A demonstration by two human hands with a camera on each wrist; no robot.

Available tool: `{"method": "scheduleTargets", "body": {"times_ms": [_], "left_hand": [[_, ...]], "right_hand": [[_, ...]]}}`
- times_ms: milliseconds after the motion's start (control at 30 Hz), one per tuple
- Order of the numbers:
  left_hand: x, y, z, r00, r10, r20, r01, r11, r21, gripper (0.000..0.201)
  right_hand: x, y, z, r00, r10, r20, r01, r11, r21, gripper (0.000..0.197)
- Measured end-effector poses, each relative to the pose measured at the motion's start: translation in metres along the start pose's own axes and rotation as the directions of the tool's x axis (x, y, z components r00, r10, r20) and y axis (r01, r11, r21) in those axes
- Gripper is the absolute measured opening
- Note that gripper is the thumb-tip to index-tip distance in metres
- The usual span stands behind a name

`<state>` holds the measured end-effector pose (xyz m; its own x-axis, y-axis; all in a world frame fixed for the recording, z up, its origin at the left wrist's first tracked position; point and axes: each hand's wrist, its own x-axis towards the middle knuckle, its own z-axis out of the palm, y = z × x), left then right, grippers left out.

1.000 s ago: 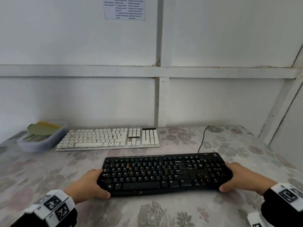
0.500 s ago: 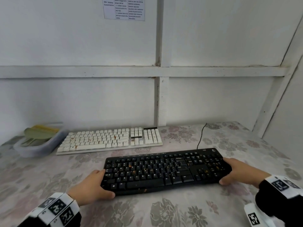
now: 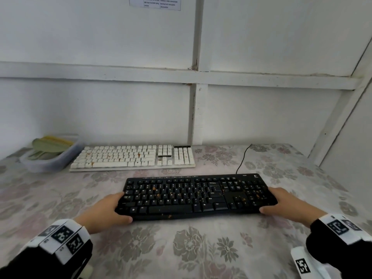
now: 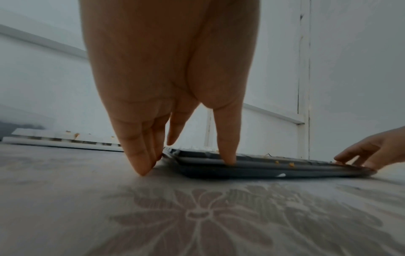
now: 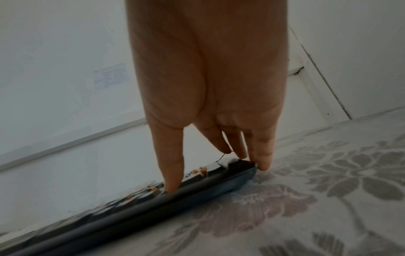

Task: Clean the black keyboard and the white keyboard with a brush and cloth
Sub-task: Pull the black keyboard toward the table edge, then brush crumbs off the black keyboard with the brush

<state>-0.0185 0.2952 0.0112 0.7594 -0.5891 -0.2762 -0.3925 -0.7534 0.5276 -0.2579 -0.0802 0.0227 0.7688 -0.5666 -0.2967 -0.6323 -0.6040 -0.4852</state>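
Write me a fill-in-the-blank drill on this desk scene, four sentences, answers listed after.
1. Both hands hold the ends of the ____ keyboard.
2. The white keyboard lies ____ the wall than the black one.
3. Orange ____ dot the keys of both keyboards.
4. The plastic tub stands beside the white keyboard's ____ end.

Answers: black; nearer; crumbs; left

The head view looks forward and down from above the near edge of the desk [image 3: 60, 198], facing the white wall and taking in both wrists. The left wrist view sits low, almost at the desk's surface, looking along the left hand [image 4: 166, 78] toward the wall. The right wrist view is just as low and close, tilted, looking along the right hand [image 5: 208, 78]. All three share the black keyboard [image 3: 193, 196].
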Motion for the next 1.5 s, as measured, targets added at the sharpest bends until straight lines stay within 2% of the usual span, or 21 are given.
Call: {"method": "scheduleTargets", "body": {"times_ms": [67,167,200,267,333,567,733,833,967,1133,1200,1300,1333,1433,1500], "left_hand": [[-0.002,-0.002,-0.005,1.000,0.001,-0.008,-0.002,1.000,-0.026,0.072],[-0.004,-0.012,-0.015,0.999,-0.023,-0.042,0.022,1.000,-0.008,0.079],[-0.004,-0.018,-0.019,0.998,-0.016,-0.056,0.015,1.000,-0.021,0.078],[-0.004,-0.031,-0.028,0.996,0.001,-0.088,-0.005,0.999,-0.049,0.075],[-0.004,-0.048,-0.041,0.993,0.010,-0.118,-0.019,0.997,-0.074,0.071],[-0.005,-0.124,-0.114,0.981,0.013,-0.193,-0.036,0.993,-0.113,0.064],[0.010,-0.190,-0.170,0.946,-0.003,-0.325,-0.049,0.987,-0.153,0.060],[0.026,-0.222,-0.197,0.936,-0.043,-0.349,-0.033,0.977,-0.211,0.062],[0.055,-0.259,-0.222,0.933,-0.084,-0.351,-0.004,0.970,-0.242,0.070],[0.088,-0.288,-0.237,0.954,-0.115,-0.276,0.051,0.972,-0.230,0.081],[0.098,-0.293,-0.241,0.967,-0.113,-0.227,0.057,0.969,-0.241,0.083],[0.110,-0.294,-0.243,0.986,-0.097,-0.138,0.059,0.965,-0.256,0.083],[0.113,-0.293,-0.243,0.990,-0.088,-0.109,0.055,0.961,-0.272,0.083],[0.119,-0.292,-0.241,0.995,-0.056,-0.077,0.029,0.950,-0.310,0.081],[0.120,-0.293,-0.240,0.995,-0.055,-0.083,0.026,0.949,-0.315,0.082]], "right_hand": [[-0.004,0.000,0.001,1.000,0.013,-0.025,-0.013,1.000,-0.019,0.052],[-0.010,-0.015,0.005,0.999,-0.010,-0.043,0.007,0.998,-0.068,0.097],[-0.017,-0.030,0.008,0.999,-0.020,-0.044,0.016,0.996,-0.090,0.097],[-0.028,-0.062,0.013,0.999,-0.008,-0.031,0.006,0.997,-0.075,0.084],[-0.030,-0.093,0.022,0.998,-0.060,-0.007,0.060,0.998,-0.026,0.079],[-0.015,-0.235,0.080,0.956,-0.292,0.000,0.289,0.948,0.129,0.079],[0.021,-0.347,0.144,0.904,-0.427,-0.007,0.425,0.897,0.119,0.079],[0.044,-0.409,0.182,0.884,-0.466,0.020,0.460,0.878,0.134,0.077],[0.068,-0.473,0.227,0.885,-0.457,0.089,0.435,0.879,0.194,0.075],[0.092,-0.525,0.260,0.891,-0.445,0.089,0.410,0.874,0.260,0.044],[0.104,-0.537,0.271,0.895,-0.442,0.059,0.410,0.868,0.280,0.043],[0.140,-0.538,0.291,0.898,-0.435,0.064,0.399,0.868,0.296,0.057],[0.142,-0.541,0.293,0.900,-0.430,0.069,0.394,0.872,0.290,0.056],[0.127,-0.553,0.286,0.913,-0.401,0.074,0.362,0.882,0.301,0.037],[0.128,-0.552,0.287,0.921,-0.376,0.099,0.327,0.887,0.327,0.037]]}}
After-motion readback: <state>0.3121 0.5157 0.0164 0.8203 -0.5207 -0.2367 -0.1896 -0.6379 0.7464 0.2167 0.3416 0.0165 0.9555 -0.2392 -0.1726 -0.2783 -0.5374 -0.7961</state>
